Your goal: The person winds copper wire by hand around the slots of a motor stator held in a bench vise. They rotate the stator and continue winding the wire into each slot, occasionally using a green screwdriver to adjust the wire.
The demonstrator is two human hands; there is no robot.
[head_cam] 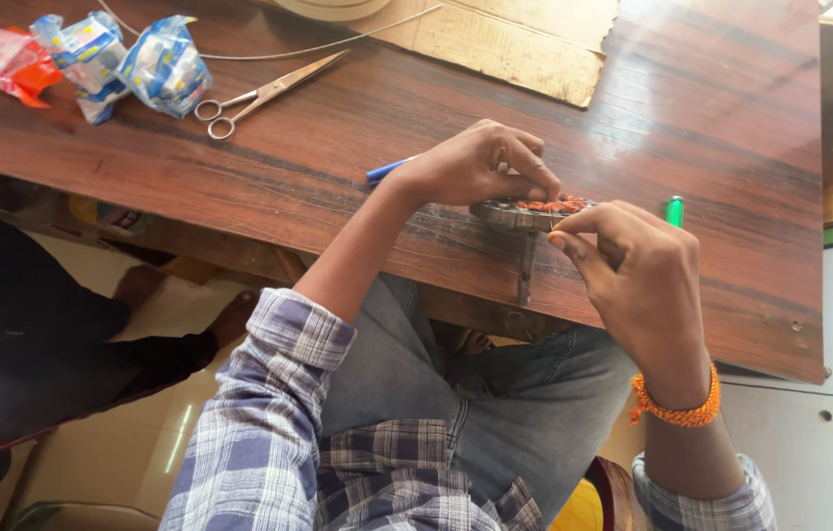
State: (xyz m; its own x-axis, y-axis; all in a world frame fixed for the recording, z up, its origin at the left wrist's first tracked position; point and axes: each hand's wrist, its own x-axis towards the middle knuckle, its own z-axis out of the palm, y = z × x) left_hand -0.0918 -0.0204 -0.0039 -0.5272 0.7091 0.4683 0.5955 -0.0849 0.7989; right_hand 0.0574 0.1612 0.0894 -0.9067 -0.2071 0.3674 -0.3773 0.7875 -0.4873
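A dark wood-grain tabletop (711, 128) fills the upper frame. Upper left lie plastic packets (92, 61) and scissors (264, 94); a cardboard sheet (505, 44) sits top centre. Near the front edge lie a metal part (524, 214), a blue pen (387, 171) and a green marker (675, 210).

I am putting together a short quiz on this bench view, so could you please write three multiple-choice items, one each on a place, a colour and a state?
1. Where do the scissors lie?
A. on the wooden table, right of the plastic packets
B. on the floor
C. on the person's lap

2. What colour is the band on the right wrist?
A. blue
B. orange
C. white

3. How are the two hands placed?
A. both resting on the lap
B. one holding the scissors
C. both on the round metal part at the table's edge

Answers: 1 A, they rest on the tabletop beside the packets; 2 B, the thread is plainly orange; 3 C, the left hand and right hand both touch it.
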